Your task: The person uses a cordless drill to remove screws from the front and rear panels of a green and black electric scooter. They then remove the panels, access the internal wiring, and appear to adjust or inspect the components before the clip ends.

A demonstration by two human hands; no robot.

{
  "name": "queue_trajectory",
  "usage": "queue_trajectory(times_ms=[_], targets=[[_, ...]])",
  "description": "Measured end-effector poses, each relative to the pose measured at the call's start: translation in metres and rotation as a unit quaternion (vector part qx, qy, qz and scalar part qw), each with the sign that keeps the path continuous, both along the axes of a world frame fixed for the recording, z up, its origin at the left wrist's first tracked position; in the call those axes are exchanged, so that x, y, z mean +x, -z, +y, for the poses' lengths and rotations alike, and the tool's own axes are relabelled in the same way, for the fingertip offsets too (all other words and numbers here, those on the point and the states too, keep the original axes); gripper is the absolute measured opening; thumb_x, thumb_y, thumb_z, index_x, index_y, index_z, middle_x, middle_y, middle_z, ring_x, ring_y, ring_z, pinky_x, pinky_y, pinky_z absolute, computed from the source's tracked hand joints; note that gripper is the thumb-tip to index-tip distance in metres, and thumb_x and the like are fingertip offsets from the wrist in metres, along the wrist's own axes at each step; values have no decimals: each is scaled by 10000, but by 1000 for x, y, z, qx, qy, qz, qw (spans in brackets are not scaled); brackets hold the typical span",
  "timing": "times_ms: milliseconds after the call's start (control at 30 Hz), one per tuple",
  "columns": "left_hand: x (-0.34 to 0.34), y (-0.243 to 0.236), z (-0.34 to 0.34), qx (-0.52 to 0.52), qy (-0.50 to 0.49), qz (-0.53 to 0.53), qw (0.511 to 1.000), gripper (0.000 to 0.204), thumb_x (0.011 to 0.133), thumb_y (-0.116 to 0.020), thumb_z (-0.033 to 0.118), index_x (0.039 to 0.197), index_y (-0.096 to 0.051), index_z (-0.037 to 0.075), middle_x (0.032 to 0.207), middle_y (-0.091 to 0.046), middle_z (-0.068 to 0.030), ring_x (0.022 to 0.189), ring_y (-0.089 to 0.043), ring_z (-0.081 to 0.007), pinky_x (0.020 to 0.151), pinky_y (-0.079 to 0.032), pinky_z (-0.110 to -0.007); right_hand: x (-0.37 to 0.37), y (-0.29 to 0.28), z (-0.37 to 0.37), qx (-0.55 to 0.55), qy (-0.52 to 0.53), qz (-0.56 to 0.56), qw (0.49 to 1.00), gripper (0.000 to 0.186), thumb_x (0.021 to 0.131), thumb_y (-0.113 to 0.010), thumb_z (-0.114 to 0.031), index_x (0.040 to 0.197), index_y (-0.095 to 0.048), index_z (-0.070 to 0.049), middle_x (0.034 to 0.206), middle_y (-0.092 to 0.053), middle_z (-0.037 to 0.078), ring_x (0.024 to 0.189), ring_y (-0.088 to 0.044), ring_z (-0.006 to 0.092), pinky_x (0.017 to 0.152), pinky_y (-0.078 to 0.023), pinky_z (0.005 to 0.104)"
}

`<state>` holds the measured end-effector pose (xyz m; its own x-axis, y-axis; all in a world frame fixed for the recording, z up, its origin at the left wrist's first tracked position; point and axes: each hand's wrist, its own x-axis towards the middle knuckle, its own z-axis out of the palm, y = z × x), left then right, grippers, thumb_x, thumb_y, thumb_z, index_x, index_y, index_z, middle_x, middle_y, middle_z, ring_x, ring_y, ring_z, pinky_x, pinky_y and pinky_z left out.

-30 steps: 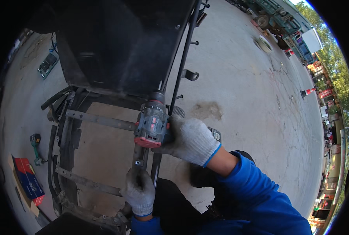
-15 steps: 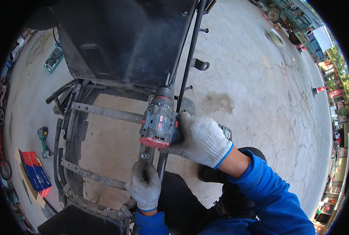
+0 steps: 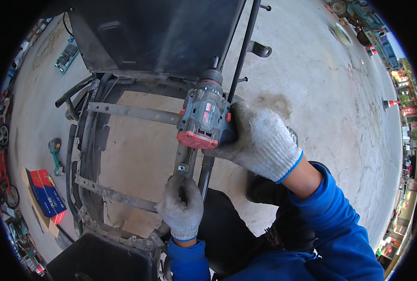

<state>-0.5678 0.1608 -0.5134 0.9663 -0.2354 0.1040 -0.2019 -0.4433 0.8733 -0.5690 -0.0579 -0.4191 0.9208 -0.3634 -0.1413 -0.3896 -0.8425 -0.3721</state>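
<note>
Right hand (image 3: 264, 138): fingers clamped around the drill (image 3: 206, 112), which sits over the frame rail (image 3: 179, 158). Left hand (image 3: 182, 206): fingers curled at the rail beside the metal clip (image 3: 182, 168); tips obscured, grip cannot be told. Advisable: keep bit (image 3: 216, 62) clear of black panel (image 3: 157, 37).

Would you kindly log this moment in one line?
Right hand: holds cordless drill | bit: pointing forward | left hand: at frame rail, near metal clip
</note>
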Motion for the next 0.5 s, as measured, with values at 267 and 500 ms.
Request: queue_trajectory(times_ms=[267,500], targets=[[0,5,0,-9,-2,-7,1000,137,897,-717,3,1033,-718,-17,842,-743,-206,711,-767,-294,633,-590,-345,5,-2,2,29,18,56,998,713,736,-925,-455,1233,-642,-29,894,-736,201,814,-740,368,729,-588,426],[-1,12,2,0,5,-17,1000,146,951,-691,12,1080,-711,-54,789,-733,-130,680,-682,-123,633,-545,-284,0,10,3,23,-2,-32,999,648,745,-893,-502,1013,-670,44,807,-713,224,739,-737,378,684,-602,449]])
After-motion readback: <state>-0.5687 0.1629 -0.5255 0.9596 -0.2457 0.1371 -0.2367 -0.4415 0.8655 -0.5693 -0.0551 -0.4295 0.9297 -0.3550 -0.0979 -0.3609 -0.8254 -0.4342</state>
